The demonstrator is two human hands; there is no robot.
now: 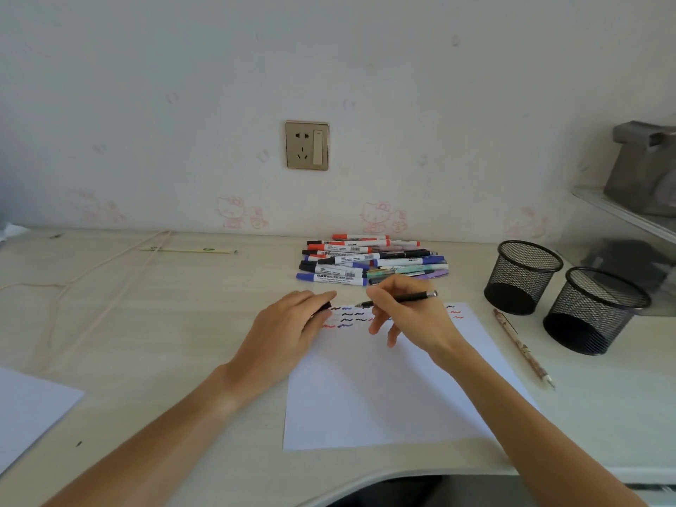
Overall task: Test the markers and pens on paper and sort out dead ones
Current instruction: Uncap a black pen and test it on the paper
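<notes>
Item in hand: slim black pen (400,298), uncapped, pinched between thumb and forefinger of my right hand (406,312), remaining fingers hanging loose beneath. Nib points left, just above the top edge of the test sheet (384,389).

Left hand (289,329): fingers curled over a small dark object at the sheet's upper-left corner, probably the pen's cap, though most of it is hidden under my fingers.

Step in hand, as I judge it: make a trial squiggle.
- Keep the left hand pressing the paper so it cannot slide.
- Lower the nib into a blank gap beside the existing squiggles (347,318), not over them, so a faint line reads plainly.
- Draw a short wave with light, even pressure; repeat once before calling it dead.

Stock awaiting test: pile of markers and pens (369,261) behind the sheet, near the wall.

Sorting receptacles: two black mesh pen cups (523,276), right of the sheet. One patterned pen (523,347) lies between sheet and cups.

Legible writing: "WHITEBOARD" on the nearest blue-capped marker (331,278); smaller print unreadable.
</notes>
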